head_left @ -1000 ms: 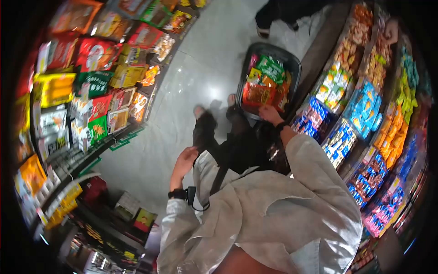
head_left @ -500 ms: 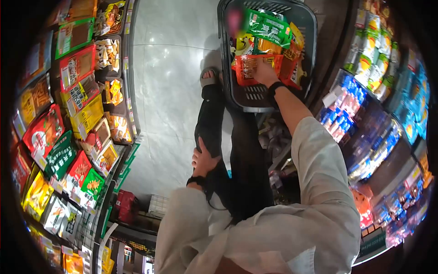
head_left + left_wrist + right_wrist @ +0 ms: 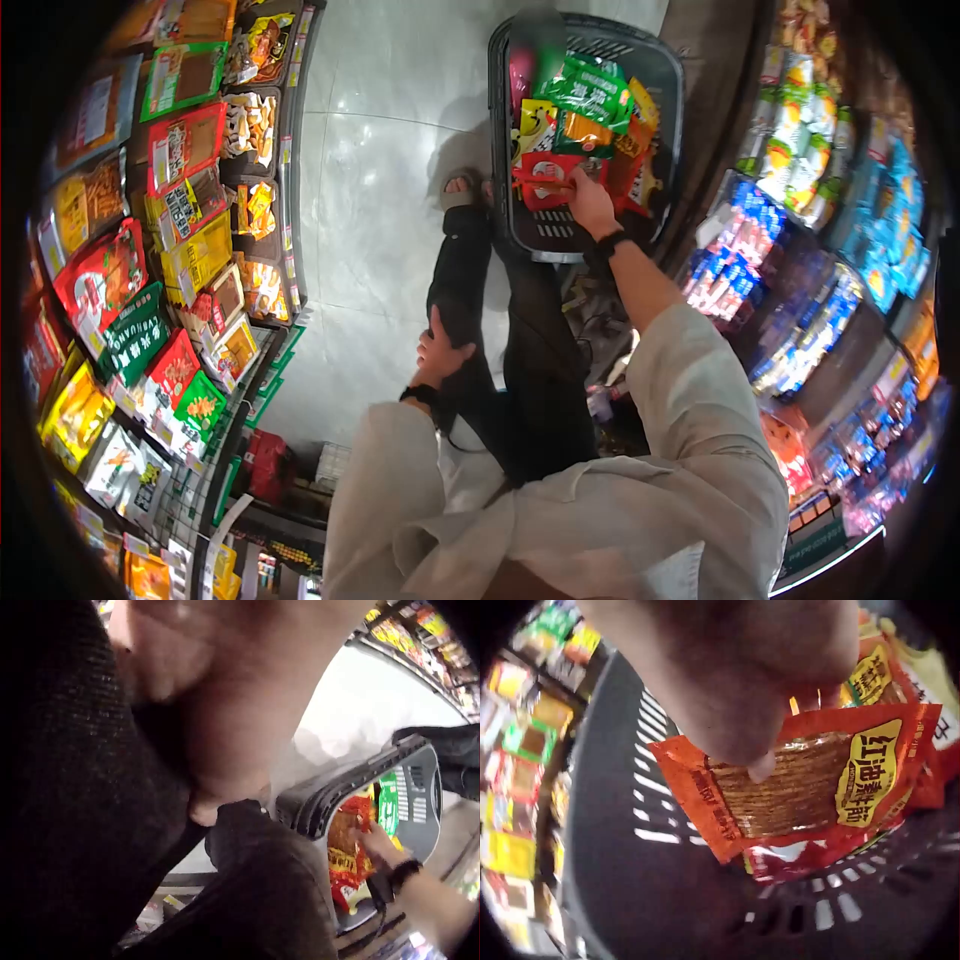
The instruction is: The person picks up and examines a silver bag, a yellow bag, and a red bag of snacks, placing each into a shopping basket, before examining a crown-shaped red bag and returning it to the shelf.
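Observation:
In the head view my right hand [image 3: 592,205] is inside the near end of a dark grey shopping basket [image 3: 545,243]. It pinches a red snack packet [image 3: 795,799] with a clear window over brown strips; the right wrist view shows the thumb on the window and the other fingers hidden behind. Tilted in the head view, the packet overlaps another red packet below. Beyond it in the basket lie a green packet [image 3: 590,95], a yellow packet [image 3: 537,130] and more red packets [image 3: 630,185]. My left hand [image 3: 442,350] rests on my left leg in dark trousers, fingers relaxed.
A shelf of packaged snacks [image 3: 190,215] lines the left side. Bins of small wrapped snacks [image 3: 800,165] run along the right, close to the basket. Grey floor [image 3: 375,200] lies between the left shelf and the basket. A blurred dark patch covers the basket's far left corner.
I have bent lower over the basket. My right hand went from its near rim onto the red packet, which has since tilted. My left hand came down onto my leg.

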Available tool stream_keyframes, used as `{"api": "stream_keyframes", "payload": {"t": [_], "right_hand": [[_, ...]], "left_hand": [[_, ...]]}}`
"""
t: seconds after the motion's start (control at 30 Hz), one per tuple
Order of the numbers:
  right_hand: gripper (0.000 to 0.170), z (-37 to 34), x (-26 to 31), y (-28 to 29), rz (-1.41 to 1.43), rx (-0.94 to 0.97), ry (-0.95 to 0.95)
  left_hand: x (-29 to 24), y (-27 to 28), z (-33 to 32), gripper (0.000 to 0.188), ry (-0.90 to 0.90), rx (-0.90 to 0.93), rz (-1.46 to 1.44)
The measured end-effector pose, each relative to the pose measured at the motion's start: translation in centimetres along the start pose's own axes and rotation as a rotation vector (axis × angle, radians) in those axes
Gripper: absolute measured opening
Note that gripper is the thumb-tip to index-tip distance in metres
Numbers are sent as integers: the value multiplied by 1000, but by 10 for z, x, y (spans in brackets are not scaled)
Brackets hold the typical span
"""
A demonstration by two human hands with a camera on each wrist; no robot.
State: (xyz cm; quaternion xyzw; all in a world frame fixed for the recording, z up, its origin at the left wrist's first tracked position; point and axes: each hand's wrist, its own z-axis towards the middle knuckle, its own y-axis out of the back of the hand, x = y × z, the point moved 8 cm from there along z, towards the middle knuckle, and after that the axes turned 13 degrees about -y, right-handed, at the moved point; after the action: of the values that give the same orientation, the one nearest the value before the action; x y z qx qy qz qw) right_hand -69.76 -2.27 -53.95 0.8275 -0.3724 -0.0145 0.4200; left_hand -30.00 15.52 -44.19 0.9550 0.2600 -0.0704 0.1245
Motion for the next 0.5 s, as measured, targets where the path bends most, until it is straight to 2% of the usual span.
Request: {"api": "stream_keyframes", "payload": {"t": [0.1, 0.17, 0.2, 0.3, 0.33, 0.37, 0.43, 0.5], "right_hand": [[31, -87, 38, 114, 226, -142, 25], [33, -147, 64, 178, 504, -185, 183], [31, -174, 70, 200, 553, -182, 183], [21, -248, 139, 257, 740, -75, 254], [18, -266, 161, 267, 746, -21, 264], [15, -284, 183, 272, 748, 36, 275], [13, -313, 238, 269, 718, 138, 302], [16, -350, 318, 261, 538, 126, 505]], "left_hand": [[21, 8, -6, 112, -32, -36, -121], [56, 4, 6, 104, -100, -126, -235], [58, 17, 1, 83, -148, -213, -276], [40, 65, -40, 66, -248, -215, -811], [17, 90, -75, 53, -214, -129, -1039], [-4, 117, -103, 48, -388, -122, -1230], [-41, 191, -174, 48, -587, -238, -1088], [-58, 255, -252, 54, -883, -555, -866]]}}
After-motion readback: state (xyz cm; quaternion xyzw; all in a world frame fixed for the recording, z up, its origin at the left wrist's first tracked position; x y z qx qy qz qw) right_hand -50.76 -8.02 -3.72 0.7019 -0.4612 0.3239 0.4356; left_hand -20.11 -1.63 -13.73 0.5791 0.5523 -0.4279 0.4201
